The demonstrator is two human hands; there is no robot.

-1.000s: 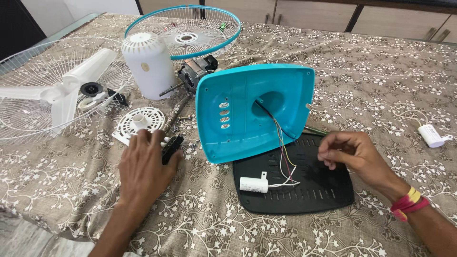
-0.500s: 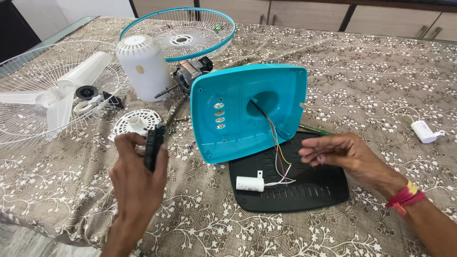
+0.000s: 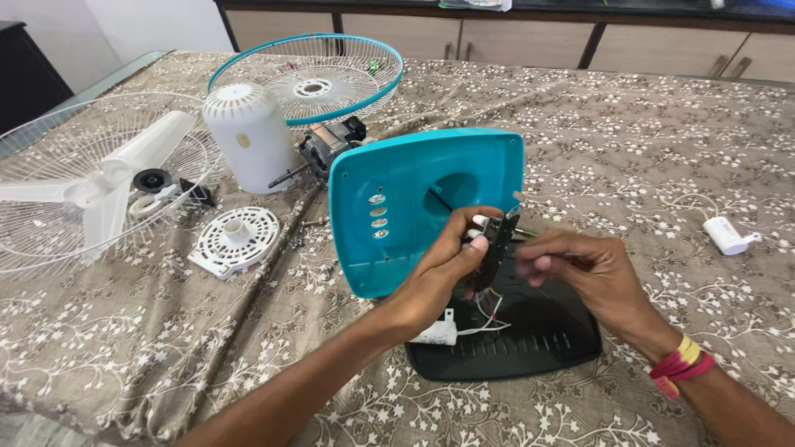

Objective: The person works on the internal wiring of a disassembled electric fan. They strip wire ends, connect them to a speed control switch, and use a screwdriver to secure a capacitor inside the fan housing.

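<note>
- Since the earlier frame, the left hand [image 3: 451, 265] is seen raised from the cloth near the white vented disc [image 3: 235, 239] and brought in front of the teal fan housing [image 3: 414, 207]; the small black part [image 3: 495, 244] is carried along with it.
- Left hand: fingers closed around the black part, which is held roughly upright just before the housing's round opening.
- Right hand [image 3: 584, 269]: brought up off the black base plate [image 3: 530, 339] to meet the left; fingers pinched at the black part's right side. What exactly is gripped cannot be told, as thin wires [image 3: 489, 310] are blurred there.
- Wires are seen trailing down from the black part toward a small white block [image 3: 439, 331] lying on the base plate's left edge.
- Teal housing is stood upright on the counter [image 3: 646, 149], touching the base plate's rear edge.
- Noted to the left: white motor cover [image 3: 248, 136], bare motor [image 3: 327, 153] beside it, teal-rimmed grille [image 3: 310, 79] behind, white grille with blade [image 3: 91, 186] at far left.
- White capacitor [image 3: 729, 234] is lying well apart on the right.
</note>
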